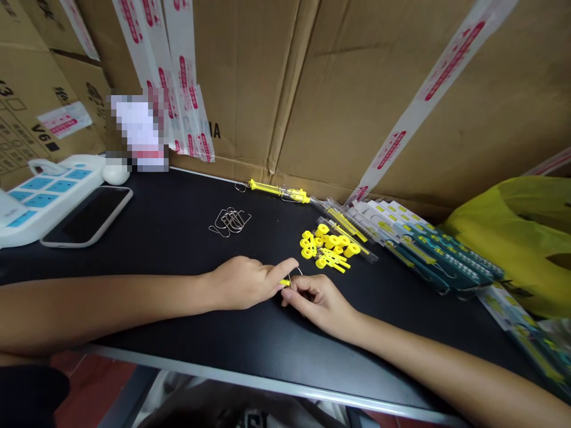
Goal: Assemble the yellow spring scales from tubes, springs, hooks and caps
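Left hand: the left hand (250, 284) pinches a small yellow piece (284, 282); its yellow end pokes out by the fingertips.
Right hand: the right hand (325, 306) pinches a thin bent wire (291, 278) between thumb and finger. The hands are close together over the black table (187, 333).
Wire and yellow piece: they meet between the hands, but fingers hide how they join.
Left box: the box on the left (27, 65) says "V6" with a black square. Higher up is a "3" after a letter cut off by the edge.
Big box: the big box (241, 71) shows letters ending in "NA"; tape and a blurry patch (138, 131) hide some.
Tape: the white tape (413, 113) has red labels with words too small to read.
Packs: the flat packs (423, 241) overlap on the right. They have white and yellow writing I cannot read.
Shirt: the shirt (191, 404) at the bottom has big letters, cut off; "ST" shows.
Yellow parts: a heap of yellow parts (330, 246) sits beyond the right hand.
Wire heap: bent wires (229, 221) lie tangled beyond the left hand.
Back edge: a long yellow tool (267, 188) lies by the big box.
Left side: a phone (89, 217) is beside a white power strip (62, 178), which is cut off.
Bag: the yellow bag (513, 238) is cut off too.
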`<state>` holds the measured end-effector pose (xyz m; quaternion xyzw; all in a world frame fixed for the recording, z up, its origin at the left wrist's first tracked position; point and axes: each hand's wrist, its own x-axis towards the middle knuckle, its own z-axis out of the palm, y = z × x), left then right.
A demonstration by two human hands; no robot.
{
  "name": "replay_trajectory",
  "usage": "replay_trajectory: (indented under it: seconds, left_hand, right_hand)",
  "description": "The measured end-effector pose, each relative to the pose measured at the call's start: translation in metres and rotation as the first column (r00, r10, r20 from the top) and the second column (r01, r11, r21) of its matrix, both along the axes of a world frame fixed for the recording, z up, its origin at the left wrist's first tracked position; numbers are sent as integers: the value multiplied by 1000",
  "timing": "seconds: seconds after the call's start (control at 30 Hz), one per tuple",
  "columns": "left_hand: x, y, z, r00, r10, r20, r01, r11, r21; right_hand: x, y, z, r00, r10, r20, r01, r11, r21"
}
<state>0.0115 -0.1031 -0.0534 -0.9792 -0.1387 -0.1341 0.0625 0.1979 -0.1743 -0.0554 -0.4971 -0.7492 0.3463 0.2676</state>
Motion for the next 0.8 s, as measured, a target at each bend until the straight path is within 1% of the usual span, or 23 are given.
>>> replay_trajectory:
  seconds: [0.2, 0.3, 0.43, 0.6, 0.8]
  left_hand:
    - [0, 1, 2, 999, 18, -33, -19, 999, -48]
    - [0, 3, 3, 998, 36, -53, -40, 996, -79]
    - [0, 4, 1, 997, 32, -71, -39, 993, -108]
    - [-1, 5, -2, 996, 37, -81, -46, 993, -112]
    - [0, 5, 1, 996, 30, -80, -37, 995, -94]
  right_hand:
    - [-2, 1, 2, 997, -1, 79, -2, 999, 33]
    - [-3, 2, 3, 998, -12, 55, 11, 999, 35]
    - [-3, 4, 2, 1000, -6, 24, 6, 1000, 30]
    - [-1, 7, 2, 999, 31, 26, -31, 999, 8]
    - [1, 7, 2, 998, 53, -14, -53, 999, -6]
